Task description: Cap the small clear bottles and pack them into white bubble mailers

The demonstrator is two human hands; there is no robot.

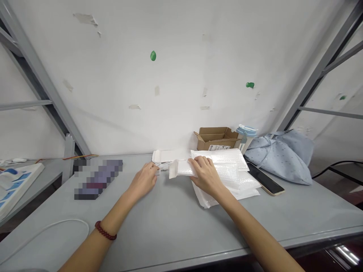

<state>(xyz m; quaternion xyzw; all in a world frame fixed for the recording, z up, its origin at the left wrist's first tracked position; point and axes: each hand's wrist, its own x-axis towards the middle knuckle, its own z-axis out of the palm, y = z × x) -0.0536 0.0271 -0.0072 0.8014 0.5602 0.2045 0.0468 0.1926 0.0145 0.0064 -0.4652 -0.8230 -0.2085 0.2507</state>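
My right hand (206, 174) is closed around a slim white box (183, 167), its thumb and fingers over the right part. The box's end flap stands open, facing left. My left hand (143, 180) is closed, its fingertips pinching a small clear plastic-wrapped item (163, 166) just left of the open flap. What lies inside the wrap is too small to make out. Behind both hands another long white box (171, 155) rests on the table. White bubble mailers (227, 155) lie in a loose pile beneath and to the right of my right hand.
A brown cardboard box (217, 139) stands open against the wall, beside a blue-lidded cup (246, 136). Right of the mailers lie a phone (265, 179) and a light blue cloth bag (279, 158). A pixelated object (99, 179) and a white cable (65, 221) are on the left.
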